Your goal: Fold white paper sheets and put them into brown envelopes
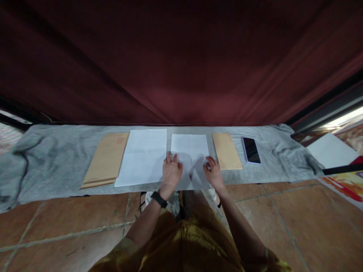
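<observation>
A blank white sheet of paper [189, 145] lies in front of me, its near end reaching the bench's front edge. My left hand [171, 172] rests over its left edge, fingers stretched forward and apart. At the right edge is my right hand [213, 173], its fingers loosely bent with a gap between thumb and forefinger. Neither hand visibly grips anything. A larger white sheet [144, 156] lies to the left, close to my left hand. Beyond it is a stack of large brown envelopes [105, 158]. To the right of my right hand lies a smaller brown envelope [227, 151].
A phone [251, 150] with a pale purple edge lies farther right on the grey cloth [272, 151] covering the narrow bench. A dark red fabric panel [181, 75] rises behind. White paper [331, 150] and a colourful printed package [347, 185] sit at far right.
</observation>
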The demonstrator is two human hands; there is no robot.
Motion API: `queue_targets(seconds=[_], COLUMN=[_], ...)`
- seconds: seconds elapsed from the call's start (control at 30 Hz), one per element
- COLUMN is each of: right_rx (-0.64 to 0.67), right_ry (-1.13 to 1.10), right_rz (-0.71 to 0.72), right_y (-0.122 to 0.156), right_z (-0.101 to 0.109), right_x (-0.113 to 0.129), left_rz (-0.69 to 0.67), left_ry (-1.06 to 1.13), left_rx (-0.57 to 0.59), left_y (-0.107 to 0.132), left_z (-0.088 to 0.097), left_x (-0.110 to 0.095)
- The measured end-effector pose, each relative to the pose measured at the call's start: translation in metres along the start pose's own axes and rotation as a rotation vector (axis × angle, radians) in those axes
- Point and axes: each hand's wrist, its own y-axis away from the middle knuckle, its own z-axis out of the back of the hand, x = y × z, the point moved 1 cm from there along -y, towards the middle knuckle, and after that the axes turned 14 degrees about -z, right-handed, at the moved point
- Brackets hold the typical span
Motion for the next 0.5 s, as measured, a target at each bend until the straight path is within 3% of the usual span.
queue_targets(seconds=[0.17,0.3,0.5], right_rx=[0.001,-0.007,0.197], right_ry=[-0.065,0.038,0.174], right_rz=[-0.024,0.066,0.255], right_y=[-0.009,-0.003,0.004], right_z=[-0.001,0.002,-0.003], right_x=[-0.001,0.006,0.028], left_rz=[0.015,-0.067,-0.195], left_ry=[0.035,0.039,0.062], left_rx=[0.009,0.011,0.014], left_y=[-0.001,0.006,0.015], left_z=[0.002,-0.001,-0.011], left_x=[0.004,0.000,-0.025])
